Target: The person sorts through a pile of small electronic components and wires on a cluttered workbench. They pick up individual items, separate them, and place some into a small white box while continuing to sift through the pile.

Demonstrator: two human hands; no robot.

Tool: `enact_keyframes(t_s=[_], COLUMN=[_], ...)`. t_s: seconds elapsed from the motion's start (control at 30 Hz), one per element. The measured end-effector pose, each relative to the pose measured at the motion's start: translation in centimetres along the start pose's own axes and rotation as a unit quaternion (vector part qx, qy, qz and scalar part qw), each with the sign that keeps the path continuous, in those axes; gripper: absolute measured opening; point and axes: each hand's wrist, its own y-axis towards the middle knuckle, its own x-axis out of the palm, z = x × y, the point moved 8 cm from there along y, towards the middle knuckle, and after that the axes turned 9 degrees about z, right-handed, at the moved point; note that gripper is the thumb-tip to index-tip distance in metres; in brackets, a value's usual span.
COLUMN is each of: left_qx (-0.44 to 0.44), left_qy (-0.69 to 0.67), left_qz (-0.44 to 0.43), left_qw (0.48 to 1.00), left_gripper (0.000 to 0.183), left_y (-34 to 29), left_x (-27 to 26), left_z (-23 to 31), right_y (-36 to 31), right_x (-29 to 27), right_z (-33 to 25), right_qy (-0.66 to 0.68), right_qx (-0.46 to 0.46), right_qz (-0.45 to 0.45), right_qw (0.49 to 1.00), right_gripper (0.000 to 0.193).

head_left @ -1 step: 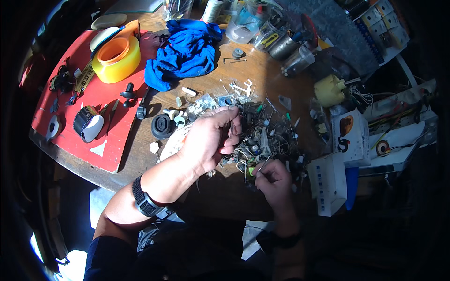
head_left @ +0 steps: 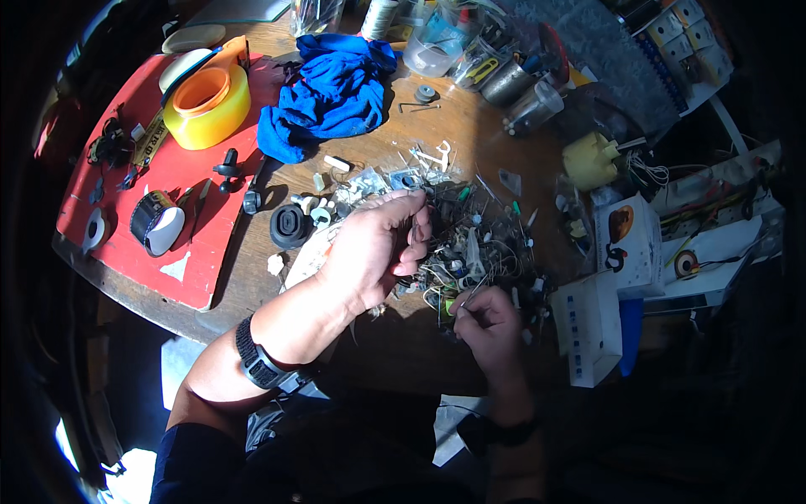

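My left hand (head_left: 378,239) is in bright sun over the near-left side of a heap of small mixed parts (head_left: 474,252). Its fingers curl toward the palm, and whatever they hold is hidden. In shadow at the heap's near edge, my right hand (head_left: 489,326) pinches a thin metal piece (head_left: 475,291) between thumb and forefinger; its exact kind is too small to tell. Wires, plastic bits and green-tipped pieces show in the heap. A dark wristband (head_left: 262,367) circles my left wrist.
Left lies a red board (head_left: 180,273) bearing a yellow-orange tape dispenser (head_left: 206,109). A crumpled blue cloth (head_left: 327,97) sits behind my left hand. Clear tubs (head_left: 432,57) stand at the back. On the right are a white box (head_left: 630,248) and an open white tray (head_left: 592,336).
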Motion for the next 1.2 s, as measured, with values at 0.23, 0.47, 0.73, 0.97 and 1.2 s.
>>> enact_keyframes(t_s=[0.23, 0.47, 0.73, 0.97, 1.2], left_qx=[-0.009, -0.072, -0.057, -0.037, -0.024], left_qy=[0.039, 0.204, 0.297, 0.303, 0.37], left_qz=[-0.007, -0.034, -0.091, -0.133, -0.159], left_qw=[0.999, 0.976, 0.949, 0.943, 0.915], left_gripper=[0.02, 0.021, 0.027, 0.011, 0.006], left_y=[-0.2, -0.5, -1.0, -1.5, -1.2], left_x=[0.2, 0.6, 1.8, 2.8, 2.4], left_z=[-0.9, -4.5, -5.6, -5.9, -6.2], right_y=[-0.6, -0.9, -0.2, -0.4, -0.3], right_x=[-0.2, 1.2, 1.6, 1.6, 1.7], right_z=[-0.4, -1.5, -1.3, 0.0, 0.8], right_qy=[0.069, 0.103, 0.214, 0.253, 0.271], right_qx=[-0.031, -0.035, 0.027, 0.07, 0.084], right_qz=[0.055, -0.014, -0.068, -0.049, -0.048], right_qw=[0.996, 0.994, 0.974, 0.964, 0.958], right_gripper=[0.017, 0.015, 0.015, 0.014, 0.012])
